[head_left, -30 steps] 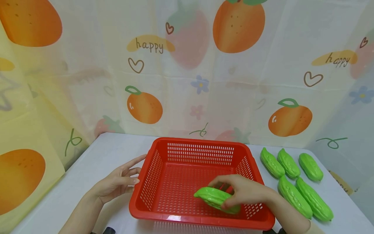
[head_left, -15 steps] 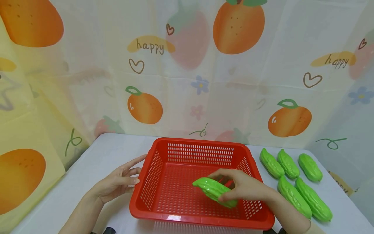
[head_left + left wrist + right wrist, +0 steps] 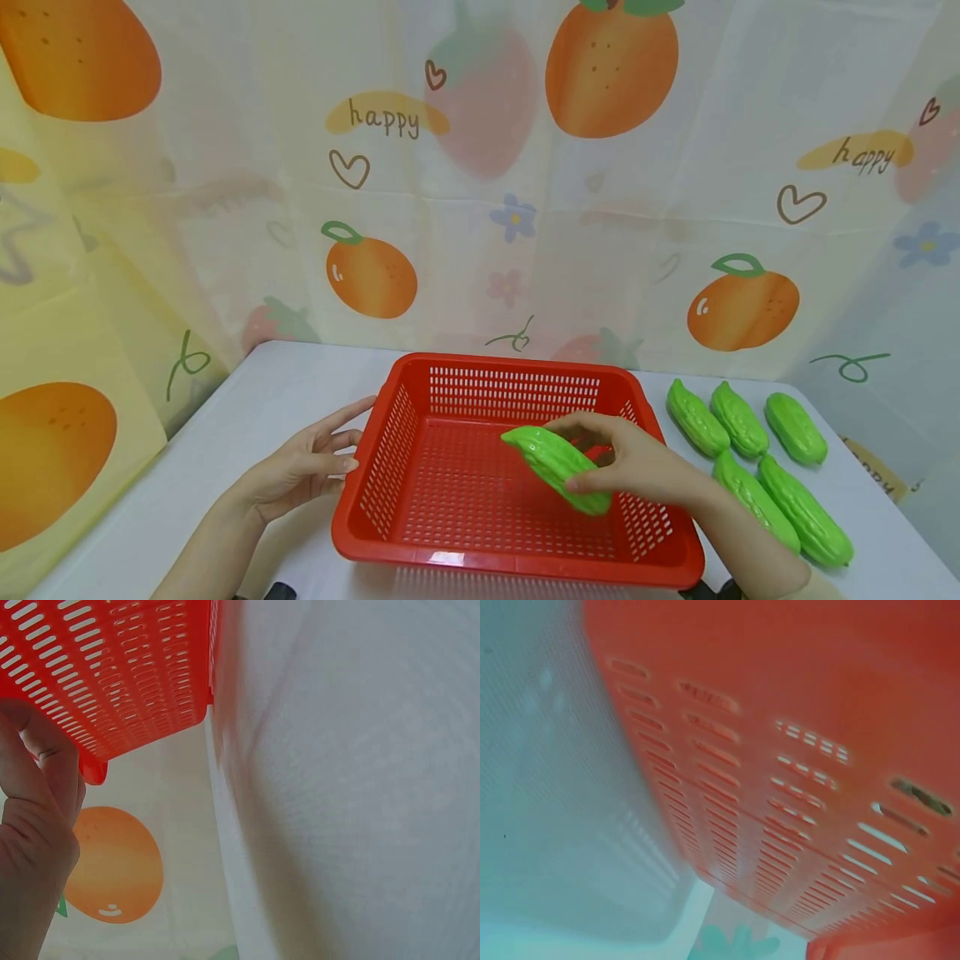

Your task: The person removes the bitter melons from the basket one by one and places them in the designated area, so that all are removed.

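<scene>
A red plastic basket [image 3: 465,568] with slotted walls stands in the middle of the table. Inside its right half, raised off the floor of the basket, is a glossy green bitter melon [image 3: 553,462], tilted with its pointed end up to the left. My right hand [image 3: 626,462] grips it, thumb in front and fingers behind. My left hand [image 3: 303,467] touches the basket's left side with loosely extended fingers. The left wrist view shows those fingers [image 3: 52,761] against the slotted wall below the rim. Only the basket's wall [image 3: 765,787] fills the right wrist view; hand and melon are hidden there.
Several more green bitter melons [image 3: 806,510] lie on the white table [image 3: 322,375] to the basket's right, partly behind the right forearm. A fruit-printed cloth [image 3: 480,267] hangs behind the table's back edge.
My right hand has lifted the bitter melon up and away from the basket's front wall, and the melon is tilted more steeply. The left hand and basket have stayed in place.
</scene>
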`<state>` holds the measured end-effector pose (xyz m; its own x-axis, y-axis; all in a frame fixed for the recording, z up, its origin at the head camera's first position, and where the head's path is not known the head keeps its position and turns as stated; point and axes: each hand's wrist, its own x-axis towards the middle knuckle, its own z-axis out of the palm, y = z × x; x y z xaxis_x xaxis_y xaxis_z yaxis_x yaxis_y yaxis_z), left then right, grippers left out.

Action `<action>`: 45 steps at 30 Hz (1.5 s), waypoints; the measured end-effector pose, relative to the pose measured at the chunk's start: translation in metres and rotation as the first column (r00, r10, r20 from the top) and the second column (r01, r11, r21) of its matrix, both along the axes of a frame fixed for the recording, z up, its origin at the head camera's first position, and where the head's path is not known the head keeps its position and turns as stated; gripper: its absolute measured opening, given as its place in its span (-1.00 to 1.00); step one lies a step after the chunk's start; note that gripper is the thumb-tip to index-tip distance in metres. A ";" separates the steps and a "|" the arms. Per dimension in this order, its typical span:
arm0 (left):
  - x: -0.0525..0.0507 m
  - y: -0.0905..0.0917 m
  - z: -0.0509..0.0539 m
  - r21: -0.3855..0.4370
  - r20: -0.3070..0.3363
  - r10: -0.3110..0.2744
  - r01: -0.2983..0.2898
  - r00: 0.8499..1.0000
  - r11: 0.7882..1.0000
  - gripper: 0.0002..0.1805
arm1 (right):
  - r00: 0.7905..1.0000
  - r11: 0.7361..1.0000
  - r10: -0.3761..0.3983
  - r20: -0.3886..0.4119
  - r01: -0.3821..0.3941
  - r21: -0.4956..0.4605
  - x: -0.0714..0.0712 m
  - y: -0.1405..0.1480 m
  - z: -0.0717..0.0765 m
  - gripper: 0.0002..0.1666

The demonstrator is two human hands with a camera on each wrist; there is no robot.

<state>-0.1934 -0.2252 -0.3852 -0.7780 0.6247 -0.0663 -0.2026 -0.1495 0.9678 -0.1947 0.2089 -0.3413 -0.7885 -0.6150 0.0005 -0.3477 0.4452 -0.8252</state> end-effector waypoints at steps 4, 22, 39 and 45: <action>0.000 -0.001 0.000 0.016 -0.005 -0.013 0.013 1.000 1.000 -0.18 | 1.000 1.000 -0.001 0.008 0.001 -0.032 0.000 0.003 0.003 -0.39; 0.001 -0.003 0.000 0.034 -0.019 -0.024 0.025 1.000 0.999 -0.20 | 0.997 0.996 -0.072 -0.025 0.070 -0.063 0.005 0.028 0.012 -0.35; 0.000 0.000 0.000 0.006 0.004 -0.010 0.010 1.000 1.000 -0.19 | 0.983 0.986 -0.167 -0.070 0.167 -0.012 0.015 0.052 0.025 -0.41; 0.000 0.000 0.000 -0.003 0.001 -0.005 0.005 1.000 1.000 -0.19 | 0.974 0.977 -0.212 -0.082 0.212 -0.011 0.015 0.063 0.025 -0.42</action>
<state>-0.1934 -0.2251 -0.3849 -0.7749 0.6283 -0.0689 -0.2042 -0.1457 0.9680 -0.1794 0.2723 -0.3166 -0.8981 -0.4340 0.0716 -0.3123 0.5145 -0.7986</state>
